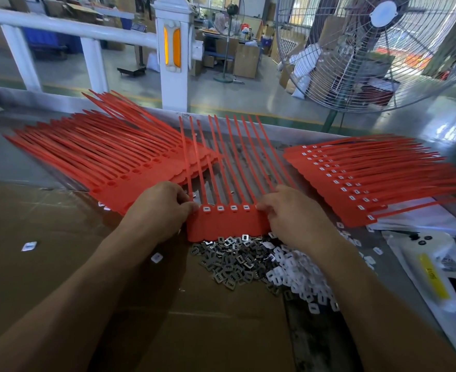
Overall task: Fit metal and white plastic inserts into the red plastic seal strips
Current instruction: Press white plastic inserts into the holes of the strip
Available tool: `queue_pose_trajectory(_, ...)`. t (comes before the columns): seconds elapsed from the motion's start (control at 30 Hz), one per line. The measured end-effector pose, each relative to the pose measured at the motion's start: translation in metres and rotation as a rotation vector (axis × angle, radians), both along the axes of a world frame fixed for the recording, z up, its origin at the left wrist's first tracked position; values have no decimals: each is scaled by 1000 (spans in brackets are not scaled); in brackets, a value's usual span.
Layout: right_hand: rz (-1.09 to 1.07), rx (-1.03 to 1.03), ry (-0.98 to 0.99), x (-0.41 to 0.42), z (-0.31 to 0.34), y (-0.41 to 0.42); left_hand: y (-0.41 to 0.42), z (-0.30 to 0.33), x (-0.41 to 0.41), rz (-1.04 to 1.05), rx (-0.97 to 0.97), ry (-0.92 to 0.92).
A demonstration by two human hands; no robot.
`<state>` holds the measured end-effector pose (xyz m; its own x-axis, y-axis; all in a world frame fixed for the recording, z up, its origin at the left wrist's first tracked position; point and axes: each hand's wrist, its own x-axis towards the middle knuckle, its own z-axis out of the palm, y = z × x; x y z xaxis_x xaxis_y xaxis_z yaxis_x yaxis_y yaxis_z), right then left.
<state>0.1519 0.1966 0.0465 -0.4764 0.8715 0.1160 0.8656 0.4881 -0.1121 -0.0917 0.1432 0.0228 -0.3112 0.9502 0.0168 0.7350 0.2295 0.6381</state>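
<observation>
Centre of the cardboard-covered table (60, 264): a red seal strip sheet (226, 224), flat tag end nearest, thin tails fanning away toward the far edge. Along its tag end, 4 white inserts in view, seated in a row (225, 208).

Left hand (159, 210): fingers curled, thumb and fingertips pinching the sheet's left edge. Right hand (292, 213): fingers curled over the sheet's right edge, tips pressed at the end of the insert row; whether a loose insert sits under them, impossible to tell.

Just below the sheet, touching its near edge: a heap of loose metal inserts (229, 264), grey and square, merging on the right into a heap of white plastic inserts (299, 277). A few stray white pieces scattered on the cardboard to the left.

Left of the hands: a fanned stack of unfilled red strips (100, 157). Right: a stack of red strips with white inserts fitted (355, 181). Beyond the table: a large wire-guard fan (377, 49) and a white railing post (174, 55).
</observation>
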Motion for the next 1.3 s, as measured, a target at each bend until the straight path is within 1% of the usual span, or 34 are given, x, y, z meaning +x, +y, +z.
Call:
queue_pose_trajectory(0.17,10,-260,309,31,5,4,0,-1,0,0,2,0)
queue_pose_trajectory(0.23,38,-324,336,42,8,4,0,-1,0,3,-2,-3)
queue_pose_trajectory(0.37,111,-423,320,47,10,1,0,1,0,10,-15,-2)
queue_pose_trajectory(0.57,102,-370,270,42,9,-1,-2,3,1,8,-21,-3)
queue_pose_trajectory(0.73,89,-350,282,40,7,-2,-2,2,1,-3,-12,-15)
queue_pose_trajectory(0.8,64,-351,331,42,7,-1,-2,2,0,-5,-10,-17)
queue_pose_trajectory(0.87,4,-350,437,44,6,0,-1,2,1,-3,-13,-14)
queue_pose_trajectory(0.97,-123,-330,613,42,1,3,-2,2,1,1,-16,-12)
queue_pose_trajectory(1.07,-251,-284,719,34,-6,9,-2,2,1,1,-11,-6)
queue_pose_trajectory(1.2,-325,-260,764,20,-14,16,-1,1,1,4,-8,20)
queue_pose_trajectory(1.3,-349,-226,696,14,-17,20,-1,0,0,-1,-6,23)
